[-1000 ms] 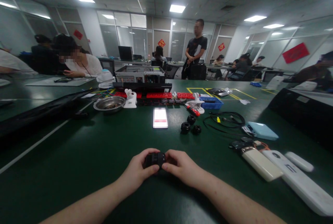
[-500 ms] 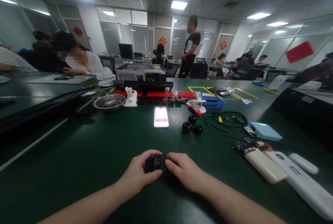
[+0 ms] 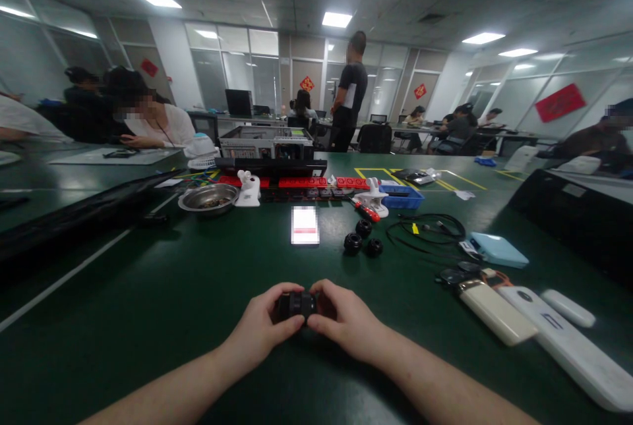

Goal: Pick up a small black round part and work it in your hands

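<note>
Black part (image 3: 299,305) | left fingers (image 3: 289,328) gripping it | right fingers (image 3: 322,325) around other end, grip unclear | left end hidden

On the table (image 3: 163,306): a fitting (image 3: 299,304) between left hand (image 3: 262,319) and right hand (image 3: 349,319); bowl (image 3: 208,209) ahead of the left; three loose fittings (image 3: 353,242) ahead of the right, tray (image 3: 408,201) beyond them.
</note>
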{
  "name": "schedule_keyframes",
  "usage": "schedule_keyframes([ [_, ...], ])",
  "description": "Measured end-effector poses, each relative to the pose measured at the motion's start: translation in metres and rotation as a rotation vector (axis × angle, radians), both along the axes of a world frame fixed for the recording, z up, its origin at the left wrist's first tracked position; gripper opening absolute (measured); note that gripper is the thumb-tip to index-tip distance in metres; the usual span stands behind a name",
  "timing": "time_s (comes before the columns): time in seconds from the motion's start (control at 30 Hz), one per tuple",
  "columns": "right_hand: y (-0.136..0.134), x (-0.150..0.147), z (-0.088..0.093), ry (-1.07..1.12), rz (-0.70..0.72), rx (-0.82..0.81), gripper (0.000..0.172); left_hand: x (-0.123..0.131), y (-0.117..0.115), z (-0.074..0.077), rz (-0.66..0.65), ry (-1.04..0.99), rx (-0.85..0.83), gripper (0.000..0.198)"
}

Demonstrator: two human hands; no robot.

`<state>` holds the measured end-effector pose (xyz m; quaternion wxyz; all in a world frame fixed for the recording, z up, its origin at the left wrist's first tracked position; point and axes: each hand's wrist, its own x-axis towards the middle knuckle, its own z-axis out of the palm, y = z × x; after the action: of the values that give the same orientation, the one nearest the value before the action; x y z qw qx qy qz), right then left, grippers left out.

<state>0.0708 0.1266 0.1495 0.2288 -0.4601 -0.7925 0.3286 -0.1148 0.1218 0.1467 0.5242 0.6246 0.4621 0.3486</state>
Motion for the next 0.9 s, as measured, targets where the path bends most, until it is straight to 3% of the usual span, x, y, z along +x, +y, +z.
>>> schedule_keyframes([
  [0.07, 0.001, 0.0, -0.001, -0.023, 0.017, 0.018, 0.023, 0.001, -0.002, 0.002, 0.008, 0.008, 0.006, 0.035],
  [0.23, 0.004, -0.001, -0.005, -0.046, 0.043, 0.019, 0.032, 0.002, -0.003, 0.001, 0.022, 0.022, 0.008, 0.036],
  [0.4, 0.003, 0.0, -0.003, 0.025, 0.014, -0.023, 0.02, -0.001, 0.004, -0.009, -0.062, -0.092, -0.055, 0.039],
  [0.5, 0.001, 0.0, 0.0, 0.048, 0.004, -0.053, 0.031, -0.002, 0.007, -0.011, -0.084, -0.128, -0.066, 0.036],
  [0.63, -0.002, -0.001, 0.001, 0.012, 0.001, -0.051, 0.04, -0.001, 0.005, -0.006, -0.036, -0.061, -0.038, 0.032],
  [0.8, 0.001, 0.001, 0.0, -0.019, 0.036, -0.004, 0.023, 0.002, -0.001, 0.003, -0.01, 0.021, -0.047, 0.036],
  [0.9, 0.003, 0.001, 0.001, -0.041, 0.063, 0.005, 0.028, 0.003, -0.003, 0.004, -0.005, 0.054, -0.02, 0.037],
])
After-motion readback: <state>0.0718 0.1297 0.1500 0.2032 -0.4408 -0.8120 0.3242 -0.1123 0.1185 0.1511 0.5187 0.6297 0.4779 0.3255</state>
